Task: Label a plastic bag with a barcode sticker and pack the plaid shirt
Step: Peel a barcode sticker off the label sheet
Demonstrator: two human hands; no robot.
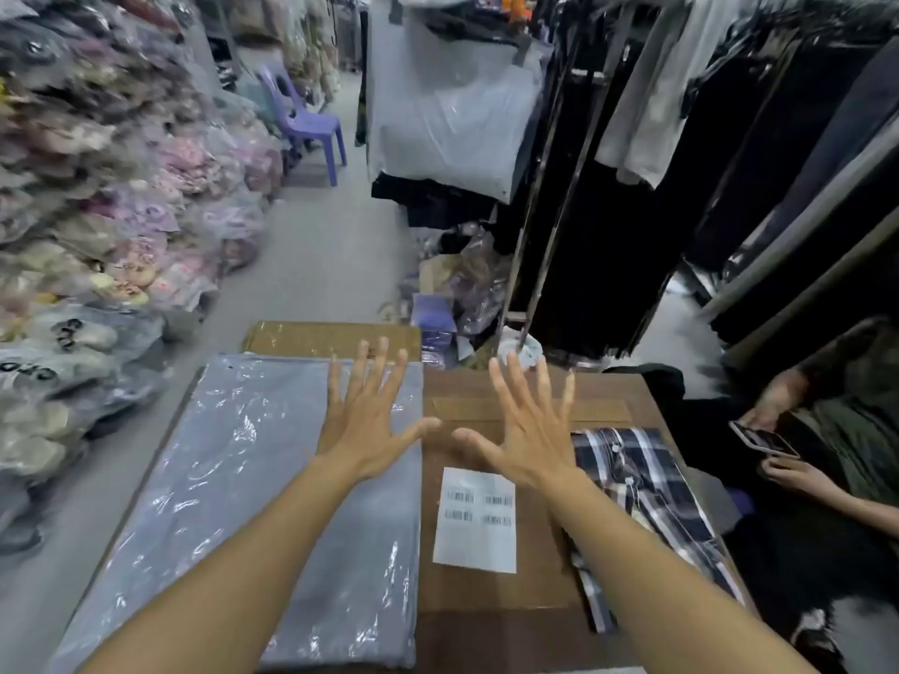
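Observation:
A stack of clear plastic bags (233, 479) lies flat on the left half of the brown cardboard work surface (491, 605). In the middle sits a white sheet of barcode stickers (476, 520). The folded plaid shirt (647, 498), dark blue and white, lies on the right side. My left hand (365, 420) hovers flat with spread fingers over the far right corner of the bags. My right hand (528, 430) is spread open above the cardboard, just beyond the sticker sheet and left of the shirt. Neither hand holds anything.
Another person sits at the right, holding a phone (763, 439). Piles of bagged clothes (97, 211) line the left. Racks of dark garments (681, 163) stand at the right. A purple plastic chair (306, 121) stands down the aisle. A cardboard box (331, 339) lies beyond the bags.

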